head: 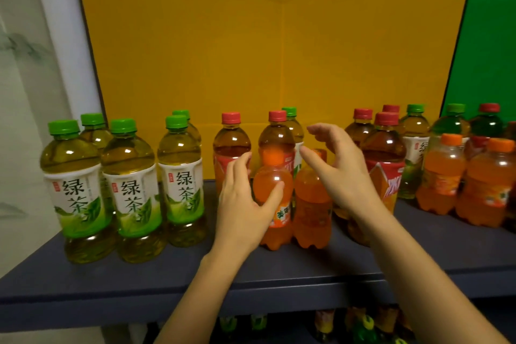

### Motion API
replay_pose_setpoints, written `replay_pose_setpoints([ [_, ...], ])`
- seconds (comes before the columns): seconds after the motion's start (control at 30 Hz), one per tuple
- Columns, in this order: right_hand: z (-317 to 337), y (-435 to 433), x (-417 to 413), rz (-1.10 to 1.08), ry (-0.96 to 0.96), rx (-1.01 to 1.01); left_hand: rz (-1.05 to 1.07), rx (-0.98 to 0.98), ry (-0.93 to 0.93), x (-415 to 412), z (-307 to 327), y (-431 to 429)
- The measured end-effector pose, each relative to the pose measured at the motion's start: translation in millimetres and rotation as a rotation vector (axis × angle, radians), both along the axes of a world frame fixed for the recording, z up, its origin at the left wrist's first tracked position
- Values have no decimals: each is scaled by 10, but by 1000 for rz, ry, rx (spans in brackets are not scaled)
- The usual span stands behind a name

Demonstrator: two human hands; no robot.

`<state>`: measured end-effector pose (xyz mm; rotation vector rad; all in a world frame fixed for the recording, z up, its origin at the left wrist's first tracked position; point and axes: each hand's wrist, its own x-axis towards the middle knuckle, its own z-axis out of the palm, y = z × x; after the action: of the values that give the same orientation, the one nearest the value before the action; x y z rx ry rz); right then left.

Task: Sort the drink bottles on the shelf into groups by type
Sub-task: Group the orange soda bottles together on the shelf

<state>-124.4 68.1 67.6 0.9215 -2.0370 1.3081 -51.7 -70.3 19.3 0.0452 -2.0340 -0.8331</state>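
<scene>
Two small orange soda bottles stand side by side at the middle of the dark shelf [125, 279]. My left hand [241, 204] grips the left orange soda bottle [275, 204], thumb across its front and fingers behind it. My right hand [339, 167] hovers open with curved fingers beside the right orange soda bottle [311, 204], partly hiding its cap. Several green tea bottles [131, 176] are grouped at the left. Red-capped iced tea bottles [231, 142] stand behind the sodas, with more iced tea [386, 148] at the right.
A green-capped bottle [291, 120] stands behind the middle iced teas. At the far right are mixed green tea [416, 134], orange sodas [491, 187] and red-capped bottles. A yellow panel [265, 50] backs the shelf. More bottles [363, 325] sit on the shelf below.
</scene>
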Motion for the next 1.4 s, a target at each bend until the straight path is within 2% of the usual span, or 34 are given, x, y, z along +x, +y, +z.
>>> replay_pose_setpoints([
  [0.13,-295,-12,-42,22,-83,-66,23,66,-34,-156,-129,163],
  [0.2,-463,-23,-7,97,-169,-141,5,166,-37,-203,-173,189],
  [0.3,-656,-36,48,133,-247,-207,-106,373,-69,-224,-208,178],
  [0.4,-762,-45,85,158,-382,-257,-216,470,-71,-200,-219,190],
  [0.53,-793,-29,110,180,-528,-290,-313,561,-36,-165,-235,238],
  [0.67,-730,63,207,197,-554,-342,-374,573,2,-106,-217,309],
  [0.8,-736,309,362,207,-559,-412,-470,590,-36,-30,-216,455],
  [1.1,-774,1453,410,17,-503,-545,-665,684,-91,-190,-137,1353],
  [1.4,-781,3284,86,-206,-490,-560,-828,733,-150,-720,-167,3049],
])
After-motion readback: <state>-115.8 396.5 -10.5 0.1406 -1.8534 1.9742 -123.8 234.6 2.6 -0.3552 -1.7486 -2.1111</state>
